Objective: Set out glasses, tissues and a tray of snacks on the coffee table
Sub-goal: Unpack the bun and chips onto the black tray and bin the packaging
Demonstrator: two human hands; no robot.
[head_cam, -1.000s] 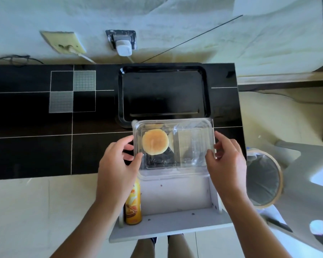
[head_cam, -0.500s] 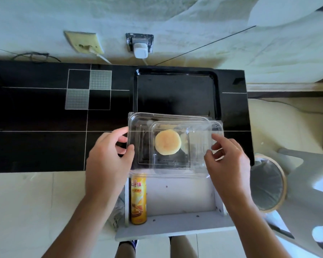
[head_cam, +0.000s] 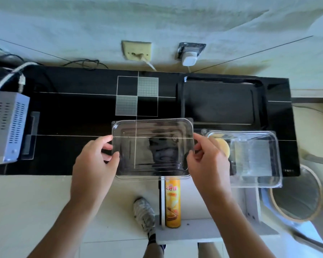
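both hands pinch a clear lid (head_cam: pixel 151 146) by its short ends over the black table (head_cam: pixel 73 116): left hand (head_cam: pixel 95 161) on the left edge, right hand (head_cam: pixel 207 161) on the right edge. just right of it sits the open clear box (head_cam: pixel 254 161) with a round bun (head_cam: pixel 222 148) inside, near the black tray (head_cam: pixel 222 101). below the table edge, a yellow can (head_cam: pixel 172 203) stands on a grey shelf (head_cam: pixel 213 233)

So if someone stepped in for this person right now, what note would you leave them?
Left hand and right hand each pinch an end of the clear lid, held over the black table.
The open snack box, with a round cake inside, sits at the table's front right.
The black tray behind it is empty.
Done: box opened.
Left: put the lid down, load snacks onto the tray; no glasses or tissues in view.
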